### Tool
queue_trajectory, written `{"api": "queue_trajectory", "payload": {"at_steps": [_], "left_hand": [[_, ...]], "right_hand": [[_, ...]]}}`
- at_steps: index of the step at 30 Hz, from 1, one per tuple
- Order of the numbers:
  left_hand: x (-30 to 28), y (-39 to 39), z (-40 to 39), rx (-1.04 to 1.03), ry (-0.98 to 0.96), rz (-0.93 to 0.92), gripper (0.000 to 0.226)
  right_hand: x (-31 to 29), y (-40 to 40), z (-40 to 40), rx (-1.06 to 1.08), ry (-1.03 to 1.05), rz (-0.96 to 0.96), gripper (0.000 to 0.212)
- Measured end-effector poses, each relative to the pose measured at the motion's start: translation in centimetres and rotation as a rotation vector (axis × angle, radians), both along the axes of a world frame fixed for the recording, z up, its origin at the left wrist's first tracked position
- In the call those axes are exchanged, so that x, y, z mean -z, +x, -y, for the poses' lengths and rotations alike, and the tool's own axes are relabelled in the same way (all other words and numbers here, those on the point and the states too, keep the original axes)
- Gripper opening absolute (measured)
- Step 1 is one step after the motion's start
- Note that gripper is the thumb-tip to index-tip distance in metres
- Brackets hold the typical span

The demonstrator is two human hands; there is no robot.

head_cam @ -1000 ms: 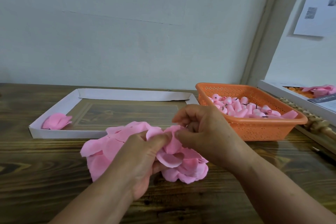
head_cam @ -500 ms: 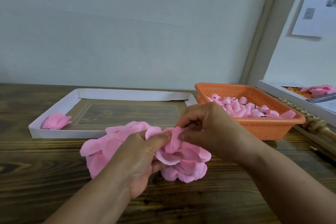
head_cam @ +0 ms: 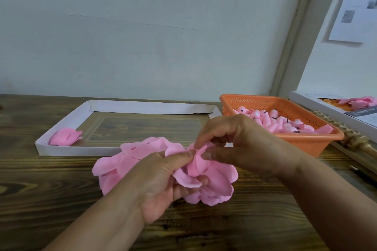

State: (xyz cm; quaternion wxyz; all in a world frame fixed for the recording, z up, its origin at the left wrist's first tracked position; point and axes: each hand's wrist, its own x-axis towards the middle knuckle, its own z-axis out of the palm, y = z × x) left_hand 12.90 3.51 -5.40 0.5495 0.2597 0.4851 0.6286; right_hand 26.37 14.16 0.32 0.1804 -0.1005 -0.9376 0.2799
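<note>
A half-built pink fabric flower [head_cam: 216, 186] sits low over the wooden table [head_cam: 61, 199], front and centre. The left hand [head_cam: 161, 185] cradles it from below, fingers curled under the bloom and thumb pressing into its core. The right hand [head_cam: 240, 144] reaches in from the right and slightly above, thumb and forefinger pinching the top of a single petal [head_cam: 196, 164] that stands at the flower's centre, directly between the two thumbs. That petal's long axis runs from its base, caught under the left thumb, up and a little away towards the right fingertips. The right hand therefore has the free end, while the left anchors the root. Seating or wrapping the petal probably depends on keeping that line taut while the bloom is turned in the left palm. A heap of loose petals [head_cam: 122, 161] lies on the table just left of the left hand, touching the flower's far side. Behind them, a white cardboard tray [head_cam: 81, 150] holds one finished flower [head_cam: 65, 137] in its left corner. To the right, an orange basket [head_cam: 306, 144] is full of pink buds [head_cam: 285, 125].
</note>
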Motion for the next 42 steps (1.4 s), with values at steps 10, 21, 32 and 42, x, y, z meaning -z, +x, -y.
{"api": "queue_trajectory", "payload": {"at_steps": [10, 21, 32, 42], "left_hand": [[0.6, 0.5, 0.4, -0.088, 0.082, -0.267, 0.024], [0.8, 1.0, 0.5, -0.128, 0.028, -0.364, 0.033], [0.8, 1.1, 0.6, -0.047, 0.093, -0.456, 0.032], [0.5, 0.1, 0.6, 0.008, 0.107, -0.383, 0.031]], "right_hand": [[0.4, -0.2, -0.3, 0.13, 0.034, -0.023, 0.014], [-0.2, -0.4, 0.5, -0.012, 0.197, 0.102, 0.012], [-0.2, -0.6, -0.1, 0.154, -0.014, 0.159, 0.022], [-0.1, -0.6, -0.3, 0.133, -0.099, 0.109, 0.02]]}}
